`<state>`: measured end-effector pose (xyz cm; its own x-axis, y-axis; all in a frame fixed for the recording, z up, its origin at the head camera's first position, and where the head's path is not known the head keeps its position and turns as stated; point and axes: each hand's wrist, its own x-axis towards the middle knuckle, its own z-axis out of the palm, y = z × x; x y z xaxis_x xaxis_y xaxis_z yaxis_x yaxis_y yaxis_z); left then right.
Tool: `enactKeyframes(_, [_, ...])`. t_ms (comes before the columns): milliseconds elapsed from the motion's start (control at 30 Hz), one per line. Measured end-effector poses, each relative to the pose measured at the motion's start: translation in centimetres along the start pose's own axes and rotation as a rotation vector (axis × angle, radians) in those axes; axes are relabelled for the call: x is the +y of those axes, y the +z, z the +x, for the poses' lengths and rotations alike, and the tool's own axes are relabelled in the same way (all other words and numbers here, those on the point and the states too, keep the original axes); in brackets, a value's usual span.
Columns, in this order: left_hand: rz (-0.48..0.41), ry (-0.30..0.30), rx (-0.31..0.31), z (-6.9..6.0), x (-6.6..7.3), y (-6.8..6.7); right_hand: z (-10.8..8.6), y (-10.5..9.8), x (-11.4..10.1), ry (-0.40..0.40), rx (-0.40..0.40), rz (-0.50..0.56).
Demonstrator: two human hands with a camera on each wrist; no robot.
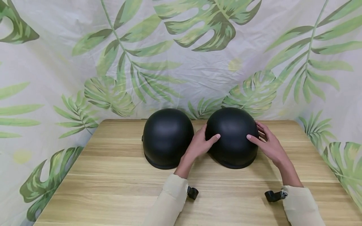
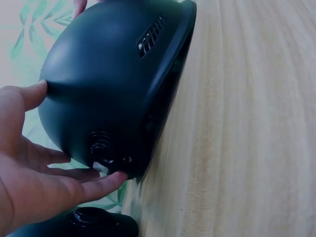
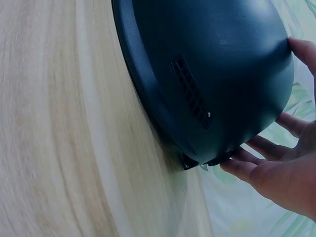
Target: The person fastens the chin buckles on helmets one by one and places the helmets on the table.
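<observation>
Both hands hold the right-hand black helmet [image 1: 232, 138], dome up, one at each side. My left hand [image 1: 200, 142] has its thumb on the dome and its fingers round the left side; in the left wrist view those fingers [image 2: 106, 186] touch near a round knob by the rim of the helmet [image 2: 103, 84]. On the opposite side, my right hand [image 1: 270, 144] grips with thumb on the dome and fingers behind. The right wrist view shows a slotted vent on the helmet [image 3: 222, 74] and the right hand [image 3: 291, 168] at its edge. A second black helmet [image 1: 167, 138] stands beside it, left.
The helmets are toward the back of a wooden table [image 1: 118, 182]. Behind it hangs a pale cloth [image 1: 195, 78] with green leaf prints. Part of the second helmet [image 2: 74, 227] shows low in the left wrist view, close to the left hand.
</observation>
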<state>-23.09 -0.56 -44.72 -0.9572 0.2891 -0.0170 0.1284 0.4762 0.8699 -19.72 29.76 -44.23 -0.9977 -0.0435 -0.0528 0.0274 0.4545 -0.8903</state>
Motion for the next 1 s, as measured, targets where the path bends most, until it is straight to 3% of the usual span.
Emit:
enactKeyframes(533, [0.019,0.034,0.077,-0.1,0.1,-0.5,-0.4,0.0,-0.8,-0.002,0.012,-0.004])
enactKeyframes(767, [0.023,0.084,0.075,-0.9,1.8,-1.4,-0.5,-0.3,-1.0,-0.001,-0.004,0.042])
enactKeyframes(1000, [0.048,0.152,0.144,-1.6,3.1,-1.6,-0.6,-0.5,-1.1,0.011,-0.036,0.131])
